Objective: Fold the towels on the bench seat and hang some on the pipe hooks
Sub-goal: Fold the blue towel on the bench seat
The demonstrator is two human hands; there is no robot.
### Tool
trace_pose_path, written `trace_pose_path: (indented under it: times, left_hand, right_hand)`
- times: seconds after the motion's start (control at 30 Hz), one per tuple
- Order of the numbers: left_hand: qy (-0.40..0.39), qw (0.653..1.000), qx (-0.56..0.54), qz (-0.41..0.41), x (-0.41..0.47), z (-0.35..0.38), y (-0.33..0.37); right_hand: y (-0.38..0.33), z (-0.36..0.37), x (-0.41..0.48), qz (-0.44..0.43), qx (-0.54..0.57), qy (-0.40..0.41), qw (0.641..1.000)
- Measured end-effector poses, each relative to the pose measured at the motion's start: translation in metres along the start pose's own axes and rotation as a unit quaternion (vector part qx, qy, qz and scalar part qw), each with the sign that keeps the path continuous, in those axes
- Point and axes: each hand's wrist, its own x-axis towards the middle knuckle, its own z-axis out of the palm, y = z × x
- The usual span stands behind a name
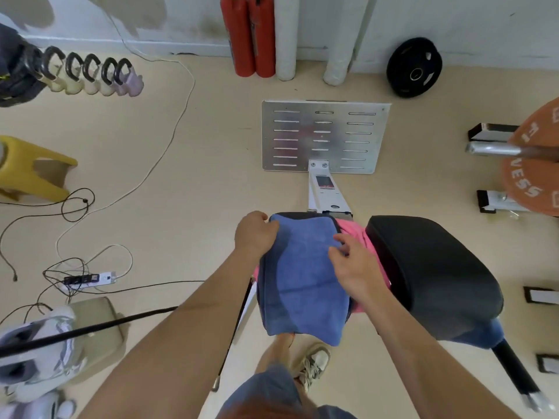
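My L hand (255,234) grips the far-left corner of the blue towel (302,285), fingers curled over its edge. R hand (354,267) lies on the towel's right side, fingers relaxed, pressing, holding nothing. Towel's soft fuzzy terry, folded to a rough rectangle w/ a crease across, near end drooping off the bench seat (305,215). Under it, beside my R hand, a pink towel (352,228) peeks out. Further right, a smooth black cushion (432,273). Beyond both hands, a slotted metal plate (323,136).
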Motion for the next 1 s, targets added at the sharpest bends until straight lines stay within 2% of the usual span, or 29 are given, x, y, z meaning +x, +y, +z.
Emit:
trace_pose_path:
  times: [0.1,0.2,0.3,0.4,0.53,0.67,0.77,0.83,1.0]
  left_hand:
    - [-0.046,0.995,-0.059,-0.071,0.015,0.01,-0.002]
    - [-0.061,0.991,-0.063,-0.097,0.022,0.012,-0.005]
    - [-0.083,0.993,-0.026,-0.078,0.031,0.01,-0.007]
    - [-0.113,0.991,0.06,-0.032,0.036,0.003,-0.006]
    - [-0.086,0.991,0.1,-0.01,0.037,0.003,-0.005]
    - [-0.009,0.997,-0.02,-0.068,0.029,0.017,-0.019]
    - [0.034,0.987,-0.125,-0.098,0.017,0.017,-0.023]
    - [0.051,0.971,-0.204,-0.115,0.0,0.011,-0.025]
    - [0.037,0.966,-0.234,-0.1,-0.081,0.017,-0.064]
  right_hand:
    - [0.001,0.0,0.025,0.067,0.003,0.003,0.998]
    - [0.003,0.001,0.038,0.127,0.014,-0.015,0.992]
    - [0.008,0.002,0.049,0.159,0.041,-0.026,0.986]
    - [0.006,0.001,0.06,0.189,0.043,-0.055,0.98]
    - [0.007,0.0,0.071,0.214,0.027,-0.085,0.973]
    - [0.008,-0.001,0.065,0.191,-0.011,-0.075,0.979]
    - [0.013,0.002,0.039,0.144,-0.025,-0.016,0.989]
    - [0.022,-0.001,0.016,0.133,0.017,0.03,0.991]
    - [0.056,-0.003,-0.042,0.154,0.056,0.072,0.984]
